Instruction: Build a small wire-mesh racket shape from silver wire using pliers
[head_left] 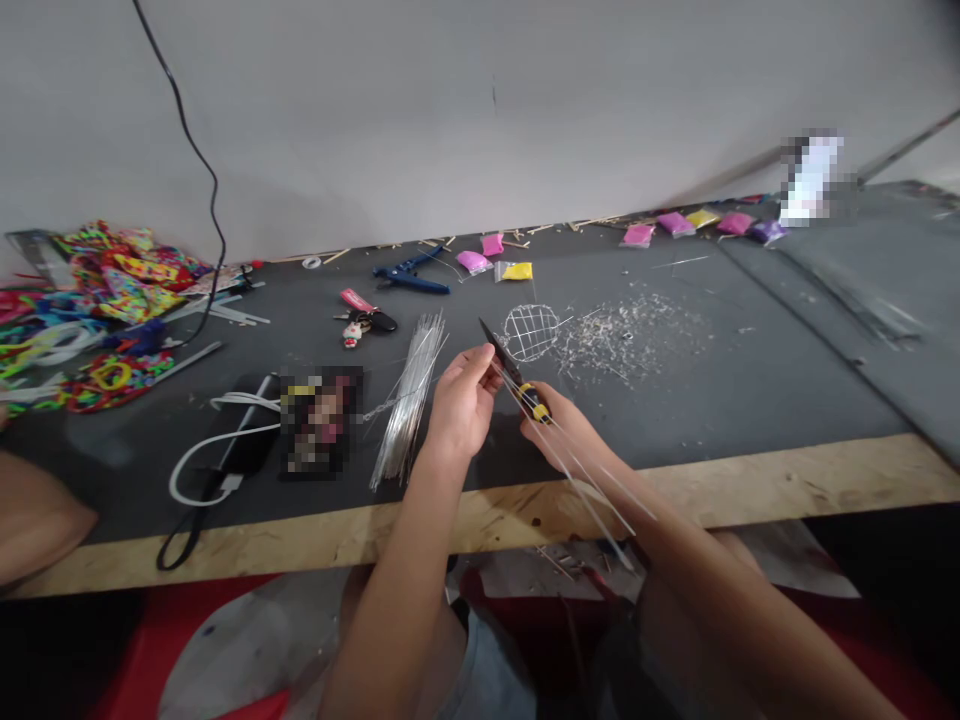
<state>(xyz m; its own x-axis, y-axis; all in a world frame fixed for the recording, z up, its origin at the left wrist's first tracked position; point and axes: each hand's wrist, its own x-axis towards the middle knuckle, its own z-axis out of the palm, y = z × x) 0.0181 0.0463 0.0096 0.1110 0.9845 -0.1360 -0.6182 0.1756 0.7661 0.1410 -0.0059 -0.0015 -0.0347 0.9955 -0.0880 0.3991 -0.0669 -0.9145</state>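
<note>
Left fingers tight around wires

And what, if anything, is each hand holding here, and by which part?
The left hand pinches thin wires near their far ends; the right hand grips pliers by the yellow-and-black handles.

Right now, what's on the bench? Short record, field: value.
left hand: left hand pinching wire strands that trail over the right forearm
right hand: right hand gripping yellow-and-black-handled pliers
mesh: rounded wire grid on the tabletop, just beyond the pliers
stock: straight wire bundle, left of the left hand
debris: wire clippings, scattered right of the grid
other tool: blue-handled tool near the wall
co-worker: bare arm at left edge
</note>
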